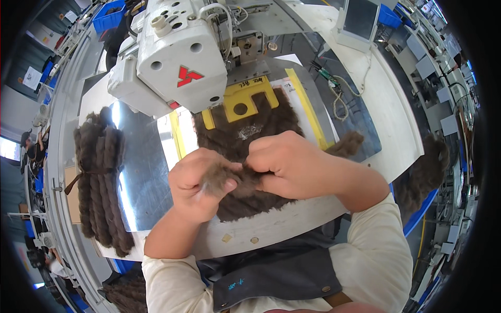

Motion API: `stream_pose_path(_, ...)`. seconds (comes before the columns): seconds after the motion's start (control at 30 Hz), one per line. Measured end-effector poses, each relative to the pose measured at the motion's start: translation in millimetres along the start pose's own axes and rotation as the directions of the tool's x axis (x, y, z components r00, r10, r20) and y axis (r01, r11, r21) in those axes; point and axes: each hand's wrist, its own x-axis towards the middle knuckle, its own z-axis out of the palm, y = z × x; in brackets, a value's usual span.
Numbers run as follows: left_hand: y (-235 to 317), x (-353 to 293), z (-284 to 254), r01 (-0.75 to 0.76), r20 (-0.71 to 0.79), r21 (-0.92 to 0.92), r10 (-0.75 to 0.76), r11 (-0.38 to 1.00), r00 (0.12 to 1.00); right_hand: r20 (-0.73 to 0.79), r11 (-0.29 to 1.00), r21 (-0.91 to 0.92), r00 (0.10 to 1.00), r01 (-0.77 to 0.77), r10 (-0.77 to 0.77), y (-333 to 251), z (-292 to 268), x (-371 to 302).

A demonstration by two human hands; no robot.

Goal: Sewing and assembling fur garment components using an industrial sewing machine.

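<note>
Between my hands is a tuft-like strip of brown fur (215, 180). My left hand (190, 180) is closed around one end of it, thumb pressed on top. Close beside it, my right hand (284, 161) pinches the fur from the other side, fingertips curled in. Beneath both hands lies a larger dark brown fur piece (261, 206), its pale ragged edge toward me. A yellow plate with cutouts (250, 104) rests at the far end of that piece, under the head of a white sewing machine (180, 62). My hands hide the middle of the fur.
On the left lies a tied bundle of brown fur strips (99, 182). A short fur piece (347, 145) lies right of my hands. Green-handled snips (326, 75) with a cord rest farther back, near a grey screen (360, 18). More fur (422, 175) hangs beyond the table's right edge.
</note>
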Motion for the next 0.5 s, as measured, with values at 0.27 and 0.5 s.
stream_pose_path(0.27, 4, 8, 16, 0.125, -0.048, 0.053, -0.123, 0.991, 0.991, -0.141, 0.999, 0.014, 0.989, -0.049, 0.05, 3, 3, 3)
stream_pose_path(0.5, -11, 9, 9, -0.071, 0.074, 0.129, 0.062, 0.989, 0.995, -0.116, 0.974, 0.204, 0.986, -0.095, 0.12, -12, -14, 7)
